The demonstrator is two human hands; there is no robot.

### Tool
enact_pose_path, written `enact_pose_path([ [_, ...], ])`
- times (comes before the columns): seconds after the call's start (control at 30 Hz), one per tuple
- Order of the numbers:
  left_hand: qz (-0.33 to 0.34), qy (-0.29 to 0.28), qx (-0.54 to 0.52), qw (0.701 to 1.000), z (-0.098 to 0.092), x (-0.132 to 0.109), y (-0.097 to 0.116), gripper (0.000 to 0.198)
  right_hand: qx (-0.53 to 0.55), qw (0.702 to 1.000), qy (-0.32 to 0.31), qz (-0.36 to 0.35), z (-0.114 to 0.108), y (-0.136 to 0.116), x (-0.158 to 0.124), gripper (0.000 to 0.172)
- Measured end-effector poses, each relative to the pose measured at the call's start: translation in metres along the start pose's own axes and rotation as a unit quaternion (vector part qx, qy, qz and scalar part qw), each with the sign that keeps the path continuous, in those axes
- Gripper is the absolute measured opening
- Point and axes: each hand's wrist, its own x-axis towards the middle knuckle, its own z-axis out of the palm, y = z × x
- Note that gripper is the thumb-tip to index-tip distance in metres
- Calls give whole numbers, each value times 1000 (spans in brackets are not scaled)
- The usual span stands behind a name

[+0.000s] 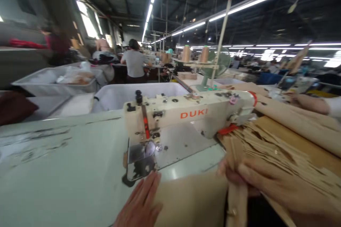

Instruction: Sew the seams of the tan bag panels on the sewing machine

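Note:
My left hand (142,202) lies with its fingers stretched out at the left edge of a tan fabric panel (191,198), just in front of the needle plate. My right hand (261,181) is closed around a narrow tan fabric strip (238,202), which hangs down over the table's front edge. A white sewing machine (194,111) marked DUKI stands just beyond both hands. Its presser foot area (150,149) is bare of fabric. To the right lies a stack of tan fabric pieces (277,149), partly hidden by my right hand.
A pale green tabletop (66,170) stretches left of the machine. White bins (144,94) stand behind it. Thread cones (186,54) sit on a stand at the back. A person in a grey shirt (134,62) works farther off, and another person's arm (309,103) reaches in at right.

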Motion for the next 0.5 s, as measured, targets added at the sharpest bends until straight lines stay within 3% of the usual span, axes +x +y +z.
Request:
enact_pose_path([
  [0.07, -62, -7, 27, 998, -8, 14, -5, 61, 72, 984, -163, 15, 34, 0, 26, 57],
  [0.1, -94, -10, 29, 995, -9, 23, -9, 57, 105, 971, -214, 17, 53, 5, 43, 59],
  [0.13, -127, -17, 26, 991, -9, 32, -13, 53, 131, 965, -226, 9, 72, 13, 61, 61],
  [0.23, -201, -32, 4, 979, -12, 52, -24, 43, 52, 985, -154, -50, 118, 47, 119, 54],
  [0.3, -225, -29, -6, 974, -18, 57, -29, 36, 9, 995, -70, -70, 131, 68, 151, 40],
  [0.4, -225, -40, -43, 973, -33, 51, -29, 27, -22, 996, 3, -81, 128, 84, 180, 22],
  [0.5, -180, -51, -93, 978, -43, 34, -21, 28, -53, 994, 15, -92, 115, 86, 193, 17],
])
